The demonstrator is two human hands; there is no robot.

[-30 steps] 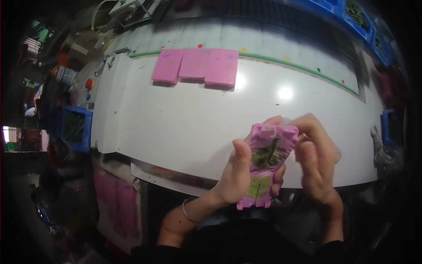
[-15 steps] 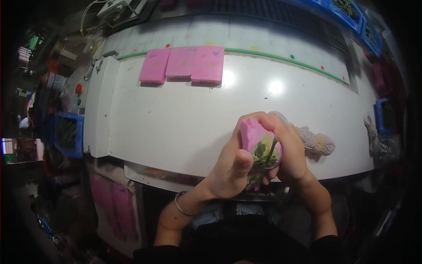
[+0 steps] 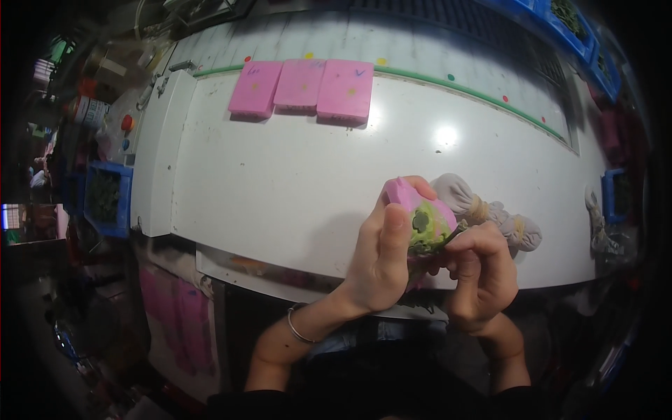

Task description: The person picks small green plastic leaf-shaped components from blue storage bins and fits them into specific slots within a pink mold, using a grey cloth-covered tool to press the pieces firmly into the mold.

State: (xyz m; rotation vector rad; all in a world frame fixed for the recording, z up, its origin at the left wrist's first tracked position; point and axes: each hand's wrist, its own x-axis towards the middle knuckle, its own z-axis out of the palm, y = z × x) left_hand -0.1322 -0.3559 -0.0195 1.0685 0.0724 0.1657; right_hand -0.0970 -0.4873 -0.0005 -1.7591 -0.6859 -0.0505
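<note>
A bent pink rubber-like mould (image 3: 413, 199) with a green patterned face sits in my left hand (image 3: 381, 259). My left fingers wrap behind it and the thumb stands along its near side. At the mould's right edge, my right hand (image 3: 486, 276) has its thumb and fingertips pinched together on a thin dark green piece (image 3: 455, 233). That piece still touches the green face, and its exact shape is too small to make out. Just beyond my right hand, a grey cloth bundle (image 3: 458, 196) tied with rubber bands lies on the white table (image 3: 294, 182).
Three pink blocks (image 3: 301, 84) stand in a row near the table's far side, before a green strip (image 3: 420, 76). Blue crates with green pieces are at the left (image 3: 108, 199) and far right (image 3: 574, 28). A knotted cloth (image 3: 598, 220) lies at the right edge.
My right hand has come off the mould's far side and moved to its right edge, pinching there. More of the cloth bundle shows. The view has shifted slightly.
</note>
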